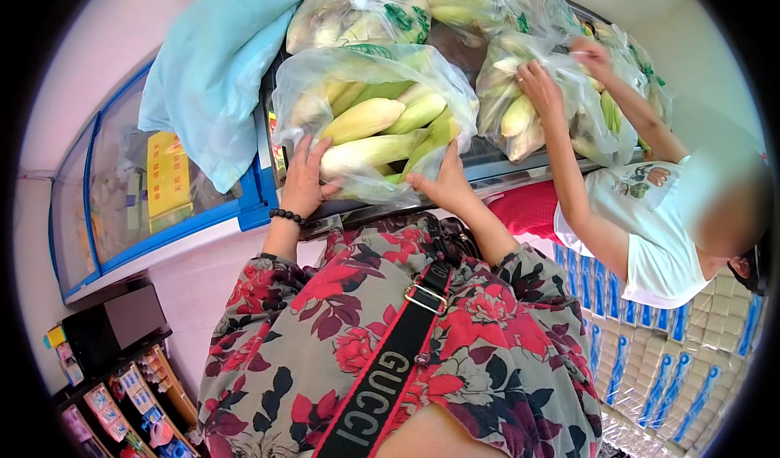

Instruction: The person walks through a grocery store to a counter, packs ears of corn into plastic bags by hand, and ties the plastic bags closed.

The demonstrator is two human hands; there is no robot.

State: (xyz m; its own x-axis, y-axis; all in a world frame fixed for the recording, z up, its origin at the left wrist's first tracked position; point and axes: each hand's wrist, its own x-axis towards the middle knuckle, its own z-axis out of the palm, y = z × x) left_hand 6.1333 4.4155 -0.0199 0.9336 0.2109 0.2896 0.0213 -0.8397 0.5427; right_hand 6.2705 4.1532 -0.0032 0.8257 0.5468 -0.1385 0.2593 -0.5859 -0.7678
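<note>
In front of me a clear plastic bag (pixel 296 92) stands with its mouth wide, full of corn cobs (pixel 366 120) in pale green husks. My left hand (pixel 305 179), with a dark bead bracelet at the wrist, grips the bag's near left side, fingers up along the plastic and thumb toward the middle. On the near right side, my right hand (pixel 447 180) holds the bag's edge, thumb toward the corn; some of its fingers are hidden behind the plastic.
A person in a white T-shirt (pixel 617 214) handles another corn bag (pixel 520 117) at right. More filled bags (pixel 357 15) sit behind on the freezer top. A light blue cloth (pixel 211 76) drapes left over the blue-framed glass freezer (pixel 106 182). Packaged goods (pixel 650 360) are stacked lower right.
</note>
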